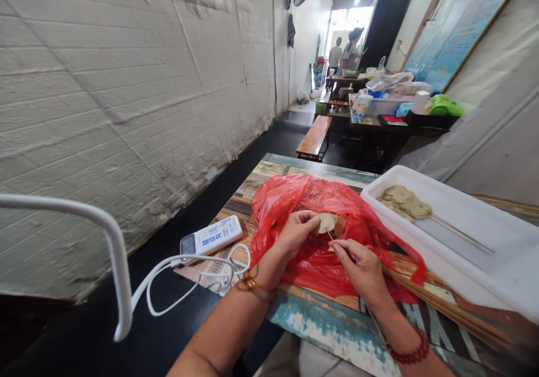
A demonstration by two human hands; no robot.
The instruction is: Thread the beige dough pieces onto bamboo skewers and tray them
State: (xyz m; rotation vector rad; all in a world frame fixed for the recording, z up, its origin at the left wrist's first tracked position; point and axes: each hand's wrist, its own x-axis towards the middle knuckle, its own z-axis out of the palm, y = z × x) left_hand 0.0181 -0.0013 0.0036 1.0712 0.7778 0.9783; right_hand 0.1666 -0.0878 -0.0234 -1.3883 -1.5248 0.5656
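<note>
- A pale round slice is pinched by its rim between the thumb and fingers of the left hand; it is held above the red bag, which is spread across the middle of the desk.
- A thin stick is gripped between the thumb and fingers of the right hand, its upper end at the slice; how far it has been pushed in cannot be told.
- Threading of the slice onto the stick is judged to be the step in hand. The stick should be held close behind its tip, so that bending is avoided.
- The rim should be pinched lightly and the fingers kept out of the point's path, since a thin slice could be torn by hard pressure.
- Flat, even overlap is best aimed for, as is seen on the threaded slices in the white tray, towards the desk's right edge.
- The bundle of sticks, laid along the near edge's right part, should be kept undisturbed.
</note>
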